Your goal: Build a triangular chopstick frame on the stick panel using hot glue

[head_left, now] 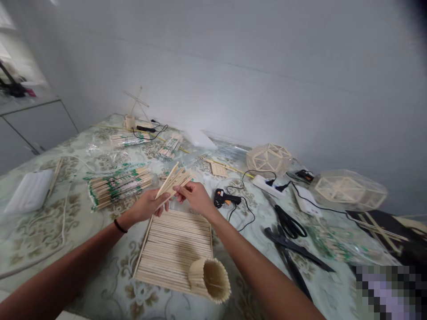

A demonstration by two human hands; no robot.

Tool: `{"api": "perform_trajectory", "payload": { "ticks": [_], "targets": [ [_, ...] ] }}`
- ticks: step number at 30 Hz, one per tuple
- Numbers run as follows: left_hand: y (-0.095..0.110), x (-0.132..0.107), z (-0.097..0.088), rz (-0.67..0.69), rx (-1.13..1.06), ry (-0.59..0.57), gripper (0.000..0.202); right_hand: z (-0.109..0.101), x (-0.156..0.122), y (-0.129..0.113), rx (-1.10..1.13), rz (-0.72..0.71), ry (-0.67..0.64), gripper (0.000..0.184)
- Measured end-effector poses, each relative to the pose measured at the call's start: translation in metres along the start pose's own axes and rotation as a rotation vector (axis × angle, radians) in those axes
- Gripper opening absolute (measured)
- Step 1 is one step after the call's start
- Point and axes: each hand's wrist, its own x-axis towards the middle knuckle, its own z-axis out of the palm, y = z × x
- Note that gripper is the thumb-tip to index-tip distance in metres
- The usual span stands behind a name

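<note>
My left hand (148, 205) is closed round a loose bundle of wooden chopsticks (172, 178), whose ends fan out up and to the right. The fingers of my right hand (195, 198) pinch at the right side of the same bundle; how many sticks they grip I cannot make out. Just below both hands lies a flat panel of sticks laid side by side (167, 253), with thin edge strips. A round cup made of sticks (210, 280) lies tilted on the panel's lower right corner, its opening facing right.
Packed chopsticks (120, 184) lie to the left. On the right are a black glue gun (227, 198), a power strip (268, 186), scissors (288, 221) and black pliers-like cutters (296, 249). Wrapped stick-framed shapes (350, 190) stand near the wall, and cords cross the patterned tablecloth.
</note>
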Motion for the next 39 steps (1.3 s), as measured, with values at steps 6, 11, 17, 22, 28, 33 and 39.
{"api": "perform_trajectory", "payload": {
  "ticks": [6,11,17,22,28,33,39],
  "targets": [
    [0.012,0.004,-0.001,0.004,0.165,0.008,0.065,-0.011,-0.006,0.003,0.074,-0.012,0.020,0.059],
    [0.010,0.017,-0.011,0.009,0.418,0.114,0.043,-0.033,-0.018,-0.001,0.059,-0.047,0.066,0.059],
    [-0.010,0.026,-0.031,-0.002,0.715,0.152,0.025,-0.055,-0.046,-0.006,-0.109,-0.117,0.126,0.046],
    [-0.020,0.027,-0.041,0.080,0.810,0.106,0.033,-0.060,-0.060,-0.008,-0.261,-0.163,0.149,0.032],
    [-0.018,0.037,-0.035,0.181,0.777,0.095,0.033,-0.055,-0.055,-0.013,-0.391,-0.237,0.112,0.023],
    [0.018,0.039,-0.024,0.248,0.655,0.083,0.039,-0.050,-0.052,-0.012,-0.446,-0.292,0.047,0.023],
    [0.077,0.036,0.005,0.390,0.274,-0.016,0.032,-0.046,-0.053,-0.008,-0.472,-0.326,0.025,0.029]
  ]
}}
